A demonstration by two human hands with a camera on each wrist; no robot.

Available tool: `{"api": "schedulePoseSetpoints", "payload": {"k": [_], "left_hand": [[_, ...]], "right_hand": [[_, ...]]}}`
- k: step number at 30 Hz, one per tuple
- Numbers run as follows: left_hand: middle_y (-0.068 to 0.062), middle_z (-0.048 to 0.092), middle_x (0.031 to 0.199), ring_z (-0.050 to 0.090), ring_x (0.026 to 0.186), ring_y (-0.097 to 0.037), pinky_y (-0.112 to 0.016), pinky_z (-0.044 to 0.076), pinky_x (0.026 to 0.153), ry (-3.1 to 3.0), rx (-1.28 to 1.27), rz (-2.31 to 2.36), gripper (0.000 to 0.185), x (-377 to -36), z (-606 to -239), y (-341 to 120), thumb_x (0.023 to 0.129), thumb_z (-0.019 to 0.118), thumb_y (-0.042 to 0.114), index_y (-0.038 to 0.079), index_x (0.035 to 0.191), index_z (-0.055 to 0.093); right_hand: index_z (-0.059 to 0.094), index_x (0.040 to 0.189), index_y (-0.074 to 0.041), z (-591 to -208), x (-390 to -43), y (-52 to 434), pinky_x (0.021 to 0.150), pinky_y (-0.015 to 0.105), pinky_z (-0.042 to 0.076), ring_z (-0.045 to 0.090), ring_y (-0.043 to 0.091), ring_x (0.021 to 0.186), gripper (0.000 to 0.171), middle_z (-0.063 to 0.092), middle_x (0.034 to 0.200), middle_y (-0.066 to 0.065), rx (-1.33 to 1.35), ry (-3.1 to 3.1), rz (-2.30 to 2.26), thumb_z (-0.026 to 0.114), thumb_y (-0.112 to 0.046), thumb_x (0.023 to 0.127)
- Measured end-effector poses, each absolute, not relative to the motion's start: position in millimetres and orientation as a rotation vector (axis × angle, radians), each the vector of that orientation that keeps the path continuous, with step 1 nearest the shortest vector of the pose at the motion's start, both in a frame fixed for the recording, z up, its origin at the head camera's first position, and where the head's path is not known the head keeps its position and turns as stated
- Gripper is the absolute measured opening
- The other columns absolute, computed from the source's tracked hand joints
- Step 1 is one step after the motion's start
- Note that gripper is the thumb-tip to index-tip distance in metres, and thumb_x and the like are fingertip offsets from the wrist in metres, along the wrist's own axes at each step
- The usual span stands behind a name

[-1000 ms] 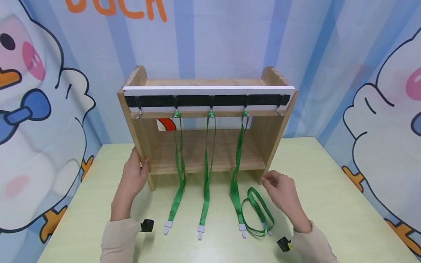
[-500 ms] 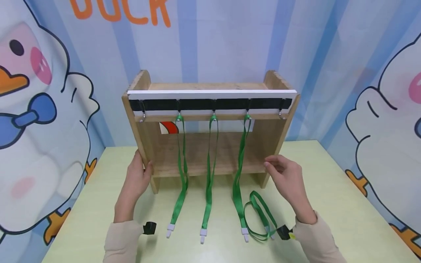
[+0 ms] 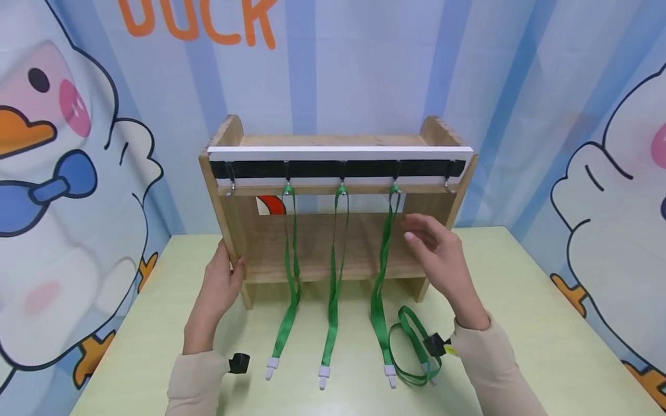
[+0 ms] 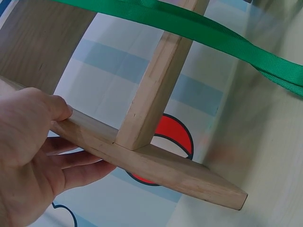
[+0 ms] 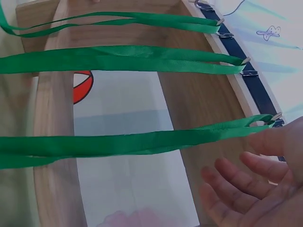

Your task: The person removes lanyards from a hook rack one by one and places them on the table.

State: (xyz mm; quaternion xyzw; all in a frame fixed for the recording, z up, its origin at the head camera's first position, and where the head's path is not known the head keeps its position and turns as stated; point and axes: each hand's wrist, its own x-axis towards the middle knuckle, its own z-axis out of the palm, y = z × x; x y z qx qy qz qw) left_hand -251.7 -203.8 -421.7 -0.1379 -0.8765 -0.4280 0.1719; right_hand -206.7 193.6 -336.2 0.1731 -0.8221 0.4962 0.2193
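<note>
A small wooden shelf (image 3: 333, 245) stands on the table with a black strip of hooks (image 3: 364, 169) along its top front. Three green lanyards hang from the middle hooks: a left one (image 3: 287, 323), a middle one (image 3: 332, 318) and a right one (image 3: 377, 315). A further green lanyard (image 3: 414, 341) lies looped on the table. My left hand (image 3: 221, 283) grips the edge of the shelf's left side panel (image 4: 94, 139), thumb on one face and fingers on the other. My right hand (image 3: 442, 260) is beside the right lanyard, fingers loosely bent, holding nothing.
Bare hooks hang at the strip's left end (image 3: 230, 184) and right end (image 3: 447, 180). White clips (image 3: 324, 374) end the lanyards over the pale table (image 3: 520, 300). A striped blue curtain (image 3: 364, 69) with duck pictures surrounds the back and sides.
My right hand has risen from the shelf's lower right leg toward the upper right lanyard, and its fingers have spread. The left hand keeps its grip. The head view has shifted slightly.
</note>
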Motion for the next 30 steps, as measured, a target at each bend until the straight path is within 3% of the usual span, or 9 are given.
{"api": "schedulePoseSetpoints", "payload": {"k": [5,9,14,20,26,30], "left_hand": [[-0.036,0.038,0.145,0.045,0.131,-0.052,-0.06,0.054,0.092,-2.49,-0.396,-1.218,0.057,-251.6,-422.1,-203.3,0.105,0.044,0.002,-0.008,0.154,0.018],[-0.036,0.039,0.144,0.046,0.13,-0.052,-0.06,0.054,0.091,-2.484,-0.407,-1.205,0.056,-251.6,-422.4,-203.2,0.105,0.044,0.002,-0.008,0.154,0.018],[-0.036,0.039,0.144,0.046,0.13,-0.052,-0.061,0.054,0.091,-2.477,-0.4,-1.217,0.056,-251.3,-421.3,-203.5,0.105,0.045,0.001,-0.008,0.154,0.019],[-0.036,0.038,0.145,0.045,0.131,-0.053,-0.06,0.053,0.092,-2.48,-0.395,-1.218,0.057,-251.4,-421.4,-203.4,0.104,0.045,0.001,-0.007,0.154,0.019],[-0.036,0.037,0.146,0.044,0.131,-0.052,-0.06,0.053,0.092,-2.481,-0.388,-1.224,0.057,-251.6,-422.3,-203.1,0.104,0.045,0.001,-0.007,0.154,0.019],[-0.037,0.038,0.144,0.045,0.13,-0.053,-0.06,0.053,0.091,-2.471,-0.399,-1.212,0.057,-251.0,-421.9,-203.8,0.104,0.045,0.001,-0.008,0.153,0.019]], "right_hand": [[0.053,0.138,0.004,-328.9,-216.3,188.9,0.105,0.043,0.048,0.058,0.031,0.123,0.036,0.061,0.131,0.021,0.496,-2.295,1.463,0.055,-0.009,0.105],[0.048,0.142,0.007,-324.8,-221.9,185.5,0.108,0.05,0.045,0.055,0.034,0.126,0.04,0.057,0.137,0.024,0.535,-2.32,1.516,0.052,-0.01,0.106],[0.05,0.141,0.008,-321.8,-229.2,180.1,0.107,0.042,0.047,0.056,0.031,0.124,0.038,0.058,0.135,0.023,0.552,-2.326,1.558,0.051,-0.009,0.106],[0.06,0.128,0.009,-321.2,-232.8,177.0,0.091,0.022,0.052,0.064,0.019,0.104,0.03,0.07,0.112,0.019,0.463,-2.265,1.622,0.057,-0.007,0.104],[0.064,0.114,0.012,-319.8,-231.5,176.9,0.085,0.022,0.053,0.065,0.012,0.089,0.022,0.071,0.089,-0.003,0.408,-2.134,1.75,0.062,-0.004,0.1],[0.065,0.11,0.014,-317.2,-229.4,175.5,0.084,0.023,0.054,0.066,0.012,0.085,0.02,0.072,0.085,-0.007,0.453,-2.088,1.788,0.064,-0.003,0.099]]}}
